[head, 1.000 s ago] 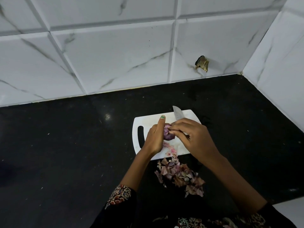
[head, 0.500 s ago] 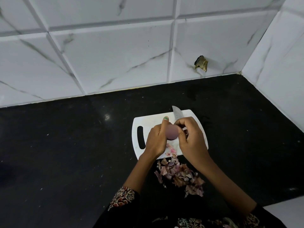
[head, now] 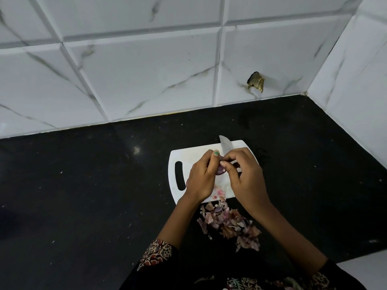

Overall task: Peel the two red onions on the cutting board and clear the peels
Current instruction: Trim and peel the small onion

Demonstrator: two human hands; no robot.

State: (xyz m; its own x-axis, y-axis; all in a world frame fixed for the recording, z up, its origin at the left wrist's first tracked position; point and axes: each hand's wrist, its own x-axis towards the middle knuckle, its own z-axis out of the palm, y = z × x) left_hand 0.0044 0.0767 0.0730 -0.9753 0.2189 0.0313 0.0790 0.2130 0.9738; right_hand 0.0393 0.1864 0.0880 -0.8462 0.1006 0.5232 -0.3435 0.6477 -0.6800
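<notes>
Since half a second ago, both hands have shifted a little: the right hand (head: 246, 176) now sits more to the right, and less of the onion (head: 221, 171) shows between the hands.

The left hand (head: 202, 178) is curled around the onion and grips it from the left. Its thumb, with a green nail, points up at the top of the onion. The right hand pinches at the top of the onion with thumb and fingers. Whether it has a bit of peel in the pinch, I cannot tell. Only a small purple part of the onion can be seen. It is held just over the middle of the board (head: 178, 160), not lying on it. I can see only this one onion.

A knife (head: 225, 144) lies at the far edge of the board. Its tip sticks out past that edge, and the right hand hides the rest of it.

Some pink bits (head: 218, 192) lie on the board near its near edge. A heap of peels (head: 228, 223) lies on the black counter (head: 83, 195), touching the near edge of the board and spreading toward the person, between the two arms.

The board has a handle hole at its left end. It sits well apart from the tiled wall (head: 136, 70).
</notes>
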